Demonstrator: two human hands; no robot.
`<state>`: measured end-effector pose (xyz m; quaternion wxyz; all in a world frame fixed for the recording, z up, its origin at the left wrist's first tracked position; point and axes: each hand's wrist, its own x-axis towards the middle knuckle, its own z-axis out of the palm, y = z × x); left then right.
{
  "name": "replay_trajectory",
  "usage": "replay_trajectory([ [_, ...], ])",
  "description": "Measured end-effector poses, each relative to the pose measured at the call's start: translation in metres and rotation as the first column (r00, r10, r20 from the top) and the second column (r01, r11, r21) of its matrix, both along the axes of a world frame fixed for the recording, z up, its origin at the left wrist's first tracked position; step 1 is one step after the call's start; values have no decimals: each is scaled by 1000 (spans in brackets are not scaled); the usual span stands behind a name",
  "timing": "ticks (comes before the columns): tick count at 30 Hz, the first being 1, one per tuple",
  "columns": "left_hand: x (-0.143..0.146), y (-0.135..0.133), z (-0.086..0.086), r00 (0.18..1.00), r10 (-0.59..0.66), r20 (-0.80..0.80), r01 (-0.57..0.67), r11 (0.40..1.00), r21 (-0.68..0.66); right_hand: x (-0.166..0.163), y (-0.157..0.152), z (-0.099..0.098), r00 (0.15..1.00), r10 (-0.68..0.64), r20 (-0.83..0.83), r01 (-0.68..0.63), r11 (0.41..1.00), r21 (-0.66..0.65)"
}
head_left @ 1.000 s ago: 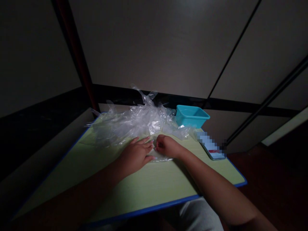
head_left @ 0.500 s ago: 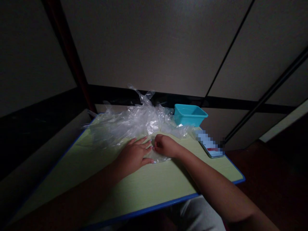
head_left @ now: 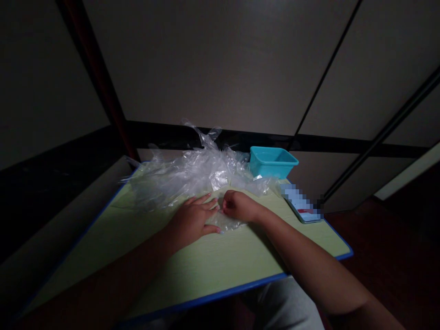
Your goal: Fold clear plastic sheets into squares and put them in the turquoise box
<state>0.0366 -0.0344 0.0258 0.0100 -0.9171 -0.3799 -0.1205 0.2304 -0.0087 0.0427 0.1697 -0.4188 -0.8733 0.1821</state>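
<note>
My left hand [head_left: 192, 218] lies flat with fingers spread on the table, at the left edge of a thin, clear plastic piece [head_left: 232, 224]. Close by its fingertips, my right hand [head_left: 239, 206] is curled closed over the same piece. Its fingertips are turned inward, so what they grip, if anything, is hidden. Just beyond both hands spreads a crumpled heap of clear plastic film [head_left: 192, 172], with some finger-like ends sticking up at the back; it looks like disposable gloves, though the dim light blurs the shapes.
A turquoise plastic tub [head_left: 271, 165] stands at the back right, touching the heap's edge. In front of it, a phone [head_left: 302, 206] with a partly blurred screen lies near the table's right side. The pale green table [head_left: 213, 270] has a blue edge. Panelled walls [head_left: 220, 68] rise behind it.
Both hands stay nearly in place; the right one has shifted very slightly to the right. The plastic heap, tub and phone look unmoved apart from a small camera shift.
</note>
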Motion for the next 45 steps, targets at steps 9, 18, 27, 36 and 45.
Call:
replay_trajectory([
  [9, -1, 0, -1, 1000, 4, -2, -4, 1000, 19, 36, 14, 12, 990, 61, 124, -28, 966, -257],
  [18, -3, 3, -7, 1000, -14, 14, 13, 999, 46, 59, 15, 28, 972, 20, 234, 43, 964, -261],
  [27, -1, 1, -3, 1000, -4, -1, 4, 999, 40, 64, 15, 32, 903, -91, 420, 198, 955, -220],
  [36, -2, 0, -4, 1000, 9, 3, -9, 998, 60, 69, 16, 35, 878, -134, 459, 259, 941, -220],
  [45, 0, -3, -1, 994, 76, -81, -68, 993, 100, 70, 8, 41, 910, -161, 381, 226, 966, -130],
])
